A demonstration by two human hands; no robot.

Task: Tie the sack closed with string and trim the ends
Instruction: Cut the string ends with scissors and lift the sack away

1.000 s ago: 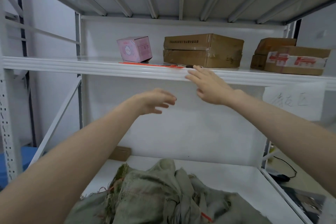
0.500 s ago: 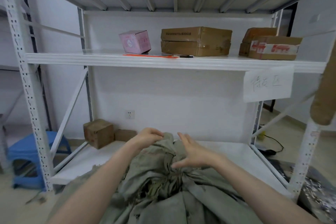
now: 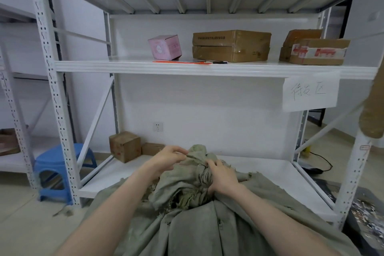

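A large grey-green cloth sack (image 3: 207, 224) fills the lower middle of the head view, its frayed mouth bunched up at the top. My left hand (image 3: 168, 159) pinches a fold of the gathered mouth on the left. My right hand (image 3: 222, 176) grips the bunched neck from the right, fingers curled around the cloth. A thin dark string (image 3: 202, 165) shows at the neck, by my right fingertips. On the middle shelf lie orange-handled scissors (image 3: 187, 62), out of reach of both hands.
A white metal rack (image 3: 145, 67) stands behind the sack. Its middle shelf holds a pink box (image 3: 165, 47) and cardboard boxes (image 3: 231, 45). A small carton (image 3: 124, 146) sits on the bottom shelf. A blue stool (image 3: 60, 169) stands at left, a brown roll (image 3: 374, 110) hangs at right.
Both hands have come down from the middle shelf to the sack's mouth. They now hold the gathered cloth, and the view has pulled back and tilted down.
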